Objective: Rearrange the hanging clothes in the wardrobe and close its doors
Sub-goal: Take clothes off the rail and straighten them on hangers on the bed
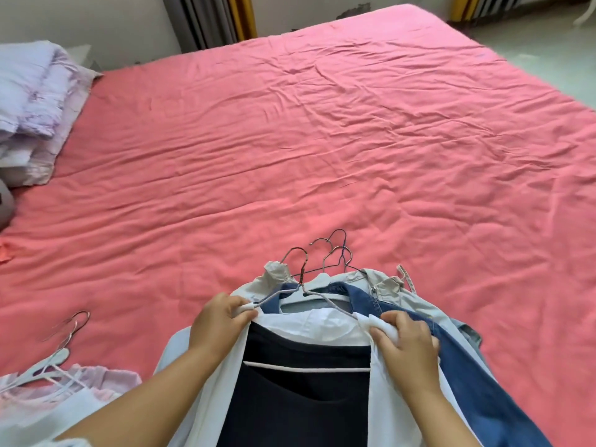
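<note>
A stack of clothes on hangers lies at the near edge of the bed (322, 140), which wears a wrinkled pink sheet. On top is a white shirt (325, 327), open at the front over a dark garment (303, 398) with a white hanger bar across it. Under these lie a denim jacket (467, 366) and a pale beige one (416, 298), the hooks (325, 253) of several wire hangers fanning out toward the far side.

The left hand (217, 321) pinches the shirt's left shoulder where it meets the hanger end, thumb and fingers curled on the cloth. The right hand (406, 340) grips a bunch of the shirt's right shoulder, fingers folded round it (the denim sleeve lies just beside its knuckles).

At the near left, well apart, more hangers (61, 343) rest on a pink garment (96, 379). At the far left sits a heap of pale lilac bedding (38, 104). Grey and yellow curtains (213, 17) hang beyond the bed.
</note>
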`<act>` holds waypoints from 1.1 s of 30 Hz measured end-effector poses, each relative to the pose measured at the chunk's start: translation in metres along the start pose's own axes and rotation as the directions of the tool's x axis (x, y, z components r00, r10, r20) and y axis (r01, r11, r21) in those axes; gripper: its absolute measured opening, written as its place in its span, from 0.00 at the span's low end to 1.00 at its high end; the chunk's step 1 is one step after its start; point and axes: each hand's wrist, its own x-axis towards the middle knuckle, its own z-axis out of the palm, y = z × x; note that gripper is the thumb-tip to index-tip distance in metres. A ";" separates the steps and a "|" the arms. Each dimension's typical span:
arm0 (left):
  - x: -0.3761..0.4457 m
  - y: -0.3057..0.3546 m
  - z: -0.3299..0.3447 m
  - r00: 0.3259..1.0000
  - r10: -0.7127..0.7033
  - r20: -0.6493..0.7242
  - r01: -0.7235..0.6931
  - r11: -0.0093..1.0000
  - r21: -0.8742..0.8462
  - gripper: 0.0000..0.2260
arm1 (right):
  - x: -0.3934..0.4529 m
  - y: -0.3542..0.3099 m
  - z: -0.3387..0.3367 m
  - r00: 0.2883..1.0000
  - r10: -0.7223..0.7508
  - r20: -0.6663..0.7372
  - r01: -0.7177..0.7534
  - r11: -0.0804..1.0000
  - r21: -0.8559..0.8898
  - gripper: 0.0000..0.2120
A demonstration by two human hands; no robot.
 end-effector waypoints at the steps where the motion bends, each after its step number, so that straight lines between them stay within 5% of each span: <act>1: 0.001 -0.003 0.007 1.000 -0.018 0.003 0.018 1.000 -0.024 0.06 | 0.001 0.004 0.006 1.000 0.007 0.018 -0.006 0.999 -0.034 0.07; 8: -0.002 -0.019 0.039 0.997 -0.079 -0.008 0.079 0.995 -0.065 0.03 | 0.002 0.020 0.024 0.999 -0.009 0.042 0.016 0.985 -0.171 0.10; 13: -0.010 -0.010 0.021 0.997 -0.031 -0.068 0.030 0.999 -0.016 0.13 | -0.011 0.010 0.007 1.000 -0.002 -0.030 -0.003 0.985 -0.171 0.19; 18: -0.049 0.011 -0.024 0.993 0.109 -0.045 -0.111 0.993 -0.048 0.21 | -0.049 -0.024 -0.030 0.989 -0.079 -0.127 0.070 0.995 -0.078 0.21; 24: -0.130 0.025 -0.100 0.959 0.282 0.009 -0.277 0.948 -0.156 0.17 | -0.135 -0.085 -0.076 0.962 -0.155 -0.227 0.166 0.986 0.031 0.19; 33: -0.250 -0.022 -0.232 0.859 0.495 0.130 -0.472 0.865 -0.171 0.12 | -0.333 -0.199 -0.109 0.964 -0.054 -0.259 0.086 0.990 0.116 0.11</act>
